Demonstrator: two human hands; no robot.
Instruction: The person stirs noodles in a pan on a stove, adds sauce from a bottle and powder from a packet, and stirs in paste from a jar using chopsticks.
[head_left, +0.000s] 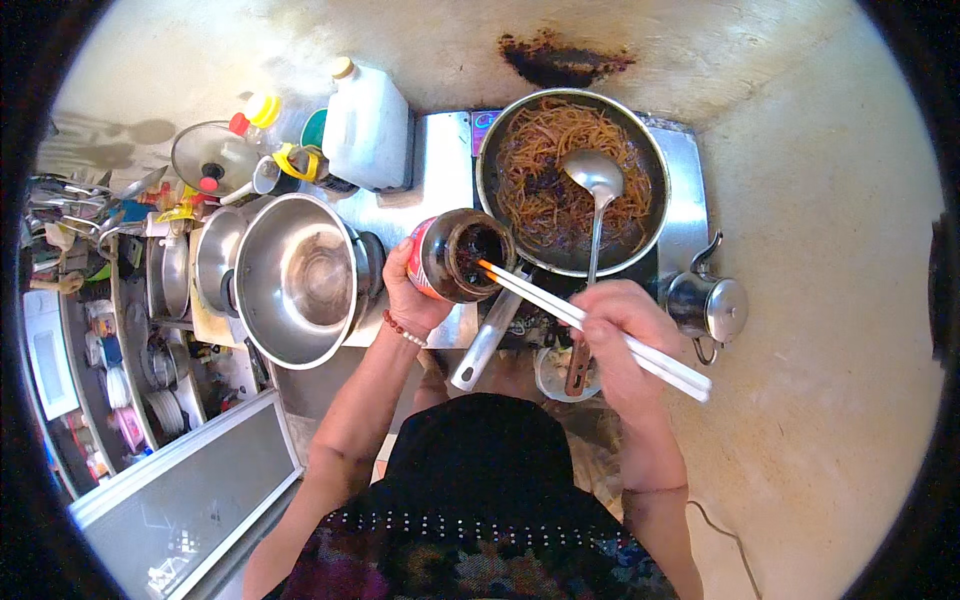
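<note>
My left hand (415, 289) grips a glass jar (442, 247) of dark sauce, its mouth tilted toward me beside the pan. A pair of white chopsticks (637, 346) is held in my right hand (626, 322), and their orange-stained tips reach into the jar's mouth. Behind the jar, a frying pan (486, 187) sits on the stove, full of brown shredded food (555, 139) that looks like noodles or strips. A metal ladle (596, 176) rests in the pan, its wooden-looking handle end hanging below my right hand. The pan's handle (487, 337) points toward me.
Left of the jar stands a large steel pot (300, 285). Farther back are a white plastic jug (367, 124), a glass lid (214, 157) and bottles. A small steel kettle (709, 304) is at the right, near the wall (825, 262). Below the counter sits a clear bowl (551, 375).
</note>
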